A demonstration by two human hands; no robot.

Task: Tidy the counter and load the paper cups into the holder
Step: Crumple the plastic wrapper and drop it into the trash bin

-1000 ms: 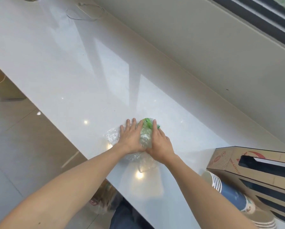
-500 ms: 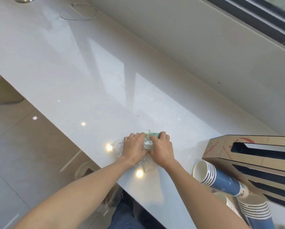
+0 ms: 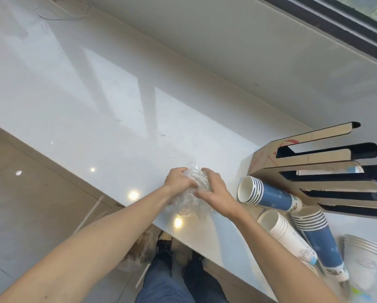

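Both hands hold a crumpled clear plastic wrapper (image 3: 188,200) just above the white counter (image 3: 95,119), near its front edge. My left hand (image 3: 178,179) grips its upper left part, my right hand (image 3: 211,189) its right side. To the right, a brown cardboard cup holder (image 3: 268,159) with long dark slots lies on its side. Stacks of paper cups lie beside it: a blue stack (image 3: 268,194) with its mouth facing me, a white stack (image 3: 286,235), another blue stack (image 3: 321,239) and a pale stack (image 3: 360,256) at the far right.
A wall and window sill (image 3: 249,51) run along the counter's far side. A thin white cable (image 3: 60,9) lies at the far left end. Below the counter edge are the tiled floor, my legs and a bag (image 3: 139,252) on the floor.
My hands went from pressing the wrapper flat to closing on it and bunching it up. The green part is hidden now. The view has swung right, showing more cups and the holder.
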